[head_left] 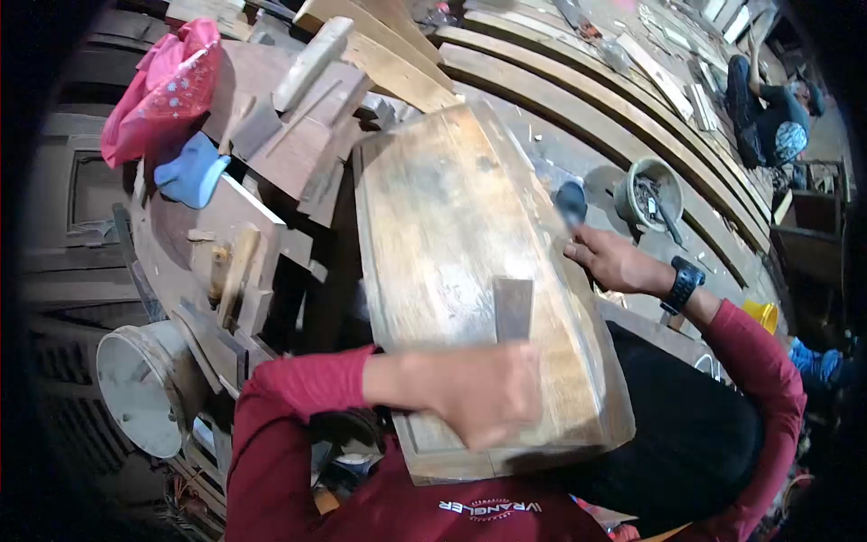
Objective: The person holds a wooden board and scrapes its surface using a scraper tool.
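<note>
One left hand (465,388), blurred, is covering one end of a single flat dark strip (514,307) on one wooden panel (429,226) lying across the lap (686,411); whether its fingers are pinching the strip cannot be told. The right hand's (621,262) fingers are pinching the panel's edge; slackening there could be letting it slide. Flanking them are one white bucket (135,393), one pink fabric bundle (167,95), one blue cloth (191,172) and, rightward, one smaller bucket (625,200).

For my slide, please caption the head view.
Left hand, blurred, at a flat rectangular piece on a wooden panel; right hand at the panel's edge.
</note>
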Available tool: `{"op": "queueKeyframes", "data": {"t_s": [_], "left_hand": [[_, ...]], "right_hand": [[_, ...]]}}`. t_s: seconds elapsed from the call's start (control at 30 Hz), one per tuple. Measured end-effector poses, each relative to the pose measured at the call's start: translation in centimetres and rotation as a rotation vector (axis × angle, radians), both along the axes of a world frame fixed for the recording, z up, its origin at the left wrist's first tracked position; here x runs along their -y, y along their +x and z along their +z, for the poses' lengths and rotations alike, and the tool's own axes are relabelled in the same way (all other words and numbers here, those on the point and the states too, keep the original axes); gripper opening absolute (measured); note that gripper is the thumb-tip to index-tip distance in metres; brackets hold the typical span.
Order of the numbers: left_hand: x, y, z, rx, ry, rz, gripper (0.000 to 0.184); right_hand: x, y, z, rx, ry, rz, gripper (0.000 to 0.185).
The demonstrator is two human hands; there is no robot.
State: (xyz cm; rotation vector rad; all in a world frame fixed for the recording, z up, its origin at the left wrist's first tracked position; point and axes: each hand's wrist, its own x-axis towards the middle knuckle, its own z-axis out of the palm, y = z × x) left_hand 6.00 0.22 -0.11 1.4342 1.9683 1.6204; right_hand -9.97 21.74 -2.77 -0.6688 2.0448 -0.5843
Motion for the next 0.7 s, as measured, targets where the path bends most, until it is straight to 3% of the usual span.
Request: {"op": "queueKeyframes", "data": {"t_s": [0.1, 0.17, 0.23, 0.33, 0.43, 0.57, 0.7], "left_hand": [[0.5, -0.9, -1.3, -0.054, -0.047, 0.029, 0.013], [1.8, -4.3, -4.2, -0.07, -0.018, 0.241, 0.012], [3.0, -5.8, -3.2, -0.063, -0.06, 0.261, 0.011], [1.5, -1.9, 1.5, 0.1, 0.067, -0.042, 0.011], [0.2, 0.1, -0.5, -0.049, 0.086, 0.054, 0.005], [3.4, -4.9, -4.0, -0.158, -0.156, 0.214, 0.008], [1.5, -0.5, -0.2, -0.067, 0.052, 0.1, 0.013]], "right_hand": [[-0.6, 0.0, -1.2, -0.02, -0.089, 0.007, 0.037], [-0.3, 0.3, -0.6, -0.012, -0.041, -0.004, 0.037], [-0.3, 0.4, -0.5, 0.02, -0.036, -0.057, 0.038], [-0.1, 0.3, 0.3, 0.114, -0.003, -0.106, 0.038], [0.1, 0.0, -0.4, 0.02, -0.047, -0.014, 0.039], [0.1, 0.1, 0.4, 0.037, 0.03, -0.022, 0.038], [0.1, 0.3, 0.5, 0.052, 0.034, -0.029, 0.038]]}}
